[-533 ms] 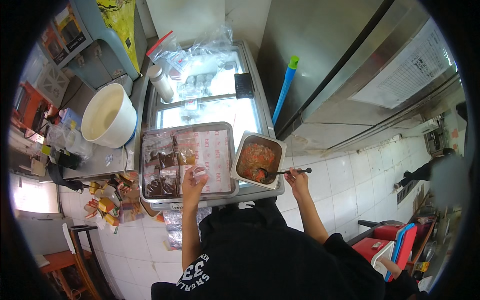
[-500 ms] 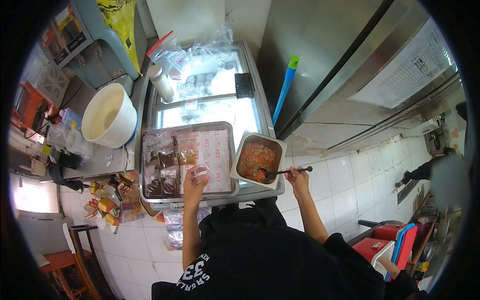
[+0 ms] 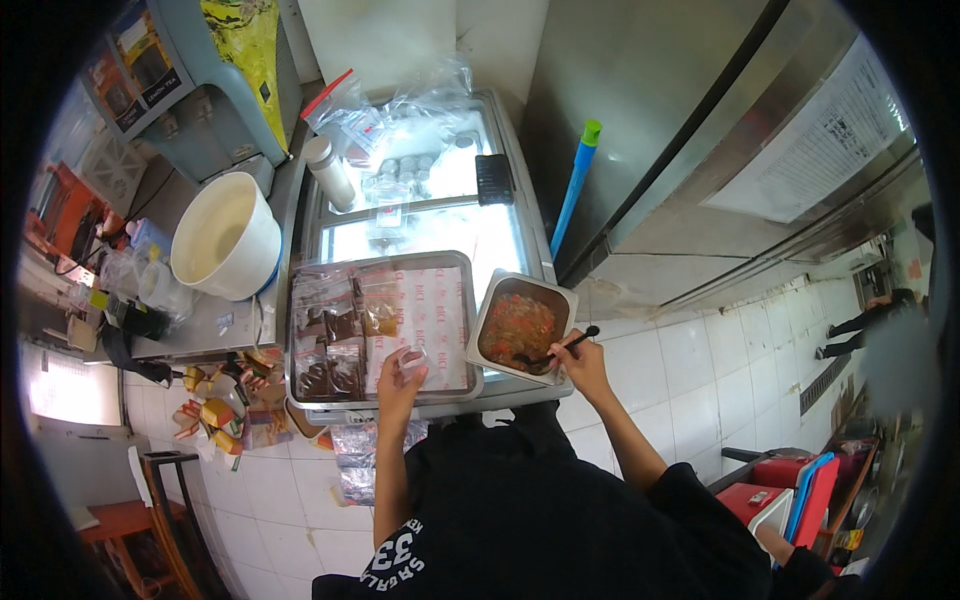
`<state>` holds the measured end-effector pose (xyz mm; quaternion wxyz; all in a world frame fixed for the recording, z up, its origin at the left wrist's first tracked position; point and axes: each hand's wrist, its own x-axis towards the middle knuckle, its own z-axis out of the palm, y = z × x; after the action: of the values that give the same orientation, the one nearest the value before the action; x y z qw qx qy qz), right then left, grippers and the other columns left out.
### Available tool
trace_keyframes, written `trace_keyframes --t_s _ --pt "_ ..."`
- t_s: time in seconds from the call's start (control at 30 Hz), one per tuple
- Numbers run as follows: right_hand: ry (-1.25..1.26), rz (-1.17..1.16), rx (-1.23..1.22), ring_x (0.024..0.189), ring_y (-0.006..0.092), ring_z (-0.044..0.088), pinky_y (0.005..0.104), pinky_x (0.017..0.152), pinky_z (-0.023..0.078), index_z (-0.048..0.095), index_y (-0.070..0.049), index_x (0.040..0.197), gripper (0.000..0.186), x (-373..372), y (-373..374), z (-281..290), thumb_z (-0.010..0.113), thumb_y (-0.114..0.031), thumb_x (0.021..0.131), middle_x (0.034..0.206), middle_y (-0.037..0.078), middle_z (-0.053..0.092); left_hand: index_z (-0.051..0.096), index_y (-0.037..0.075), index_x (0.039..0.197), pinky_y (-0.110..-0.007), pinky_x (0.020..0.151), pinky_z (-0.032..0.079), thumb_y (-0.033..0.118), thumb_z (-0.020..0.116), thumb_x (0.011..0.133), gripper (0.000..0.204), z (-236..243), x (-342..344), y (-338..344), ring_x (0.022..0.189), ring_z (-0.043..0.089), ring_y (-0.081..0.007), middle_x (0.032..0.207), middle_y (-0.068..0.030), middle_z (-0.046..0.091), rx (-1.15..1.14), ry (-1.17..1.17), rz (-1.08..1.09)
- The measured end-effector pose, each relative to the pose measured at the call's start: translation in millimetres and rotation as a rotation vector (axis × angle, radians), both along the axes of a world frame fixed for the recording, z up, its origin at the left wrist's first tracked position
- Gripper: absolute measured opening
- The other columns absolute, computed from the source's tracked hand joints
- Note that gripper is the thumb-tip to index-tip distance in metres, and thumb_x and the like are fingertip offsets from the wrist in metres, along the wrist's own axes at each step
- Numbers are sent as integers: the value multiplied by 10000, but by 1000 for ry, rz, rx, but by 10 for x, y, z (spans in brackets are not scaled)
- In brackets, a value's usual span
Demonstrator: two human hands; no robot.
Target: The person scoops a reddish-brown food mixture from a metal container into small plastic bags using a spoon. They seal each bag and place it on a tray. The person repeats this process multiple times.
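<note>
Shifted inward, my black spoon (image 3: 541,359) sits in the chopped mix (image 3: 515,325) of the metal pan (image 3: 567,312), handle angled away, gripped by my right hand (image 3: 585,368); I judge I'm stirring or scooping. My left hand (image 3: 399,385) pinches what looks like a clear cup (image 3: 412,357) over the tray (image 3: 471,340).

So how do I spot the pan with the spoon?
Find the big glass-topped chest. At its near right corner, right of the wide tray, sits a smaller, deeper metal pan. Unlike the tray with its bagged portions, it holds loose orange-flecked food and a black spoon.
</note>
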<state>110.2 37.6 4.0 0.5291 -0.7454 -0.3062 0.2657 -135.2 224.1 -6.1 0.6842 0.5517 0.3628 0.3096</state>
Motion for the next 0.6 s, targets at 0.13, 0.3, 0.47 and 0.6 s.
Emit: trace_keyframes --t_s 0.13,0.3,0.47,0.6 --pt "279 -254 220 588 150 609 256 542 488 475 -11 774 154 2 -64 -180 581 -96 845 715 99 605 431 29 1188 -281 840 436 55 628 797 438 -21 -45 -9 979 528 -164 1099 -100 527 -50 -10 -9" --pt "593 -517 310 607 171 610 288 606 521 478 -24 777 146 -20 -131 -370 577 -106 848 730 102 592 422 36 1194 -269 829 435 52 634 793 453 -8 -13 -10 965 530 -158 1109 -94 529 -45 -30 -26" --pt "810 -645 282 655 167 612 281 634 516 505 -25 786 124 -27 -202 -443 586 -104 837 736 93 595 439 30 1182 -269 837 434 38 644 780 450 35 67 1 967 537 -156 1101 -91 539 -68 -29 -76" --pt "925 -627 299 674 165 605 275 640 509 516 -34 767 120 21 -285 -477 588 -103 835 744 85 597 463 15 1166 -286 881 420 32 674 751 465 43 181 -9 1009 536 -173 1091 -93 555 -40 -25 -141"
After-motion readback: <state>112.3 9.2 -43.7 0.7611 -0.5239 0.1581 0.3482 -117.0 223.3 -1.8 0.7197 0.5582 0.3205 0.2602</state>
